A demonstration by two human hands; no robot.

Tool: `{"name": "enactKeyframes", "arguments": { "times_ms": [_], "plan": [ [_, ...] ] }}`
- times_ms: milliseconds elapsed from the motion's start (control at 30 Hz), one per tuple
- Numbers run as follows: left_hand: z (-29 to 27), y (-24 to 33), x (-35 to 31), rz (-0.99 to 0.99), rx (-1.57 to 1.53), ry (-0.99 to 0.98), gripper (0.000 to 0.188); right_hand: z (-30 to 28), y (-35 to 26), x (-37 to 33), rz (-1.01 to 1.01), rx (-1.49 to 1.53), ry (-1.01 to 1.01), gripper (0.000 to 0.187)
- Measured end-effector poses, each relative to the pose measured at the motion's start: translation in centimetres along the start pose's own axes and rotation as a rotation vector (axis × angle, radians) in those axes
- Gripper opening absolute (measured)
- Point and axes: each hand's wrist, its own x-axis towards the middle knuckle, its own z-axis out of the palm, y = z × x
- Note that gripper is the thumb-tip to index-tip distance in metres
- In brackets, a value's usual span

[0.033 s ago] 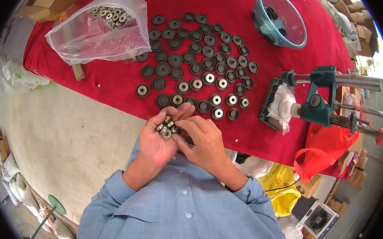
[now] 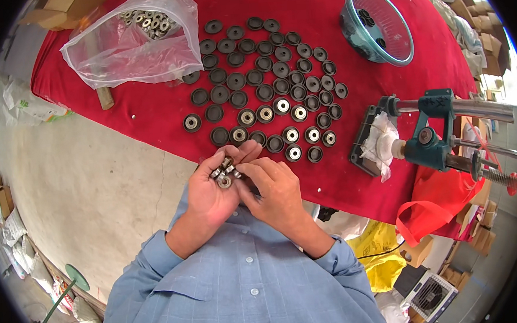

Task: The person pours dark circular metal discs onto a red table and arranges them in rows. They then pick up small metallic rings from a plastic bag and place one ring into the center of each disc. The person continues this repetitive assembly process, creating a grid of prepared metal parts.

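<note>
Cupping small, silver, ring-shaped metal bearings (image 2: pixel 225 181), the left hand (image 2: pixel 206 185) lay palm up, fingers slightly parted. The right hand (image 2: pixel 275 187) had its fingers at the pile's right side; whether they pinched one, I could not tell. Compared with a moment earlier, the bearings had shifted slightly; round black discs (image 2: pixel 265 92) beyond the fingers stayed put.

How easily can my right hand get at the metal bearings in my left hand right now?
Probably yes: your right hand is right beside the metal bearings, and your cupped left hand leaves them exposed from above.
</note>
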Motion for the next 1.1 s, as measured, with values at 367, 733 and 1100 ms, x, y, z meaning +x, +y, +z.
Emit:
{"name": "enactKeyframes", "arguments": {
  "times_ms": [367,733,1100],
  "plan": [
    [3.7,0.6,-0.6,-0.066,0.647,0.295,0.031,-2.2,1.2,1.1,0.519,1.043,0.156,0.021],
    [5.1,-0.1,0.3,-0.054,0.893,0.283,0.023,-1.8,1.3,0.9,0.509,0.816,0.103,0.022],
    [5.5,0.0,0.7,-0.130,0.825,0.335,0.017,-2.6,2.1,1.6,0.156,0.502,0.030,0.044]
  ]
}}
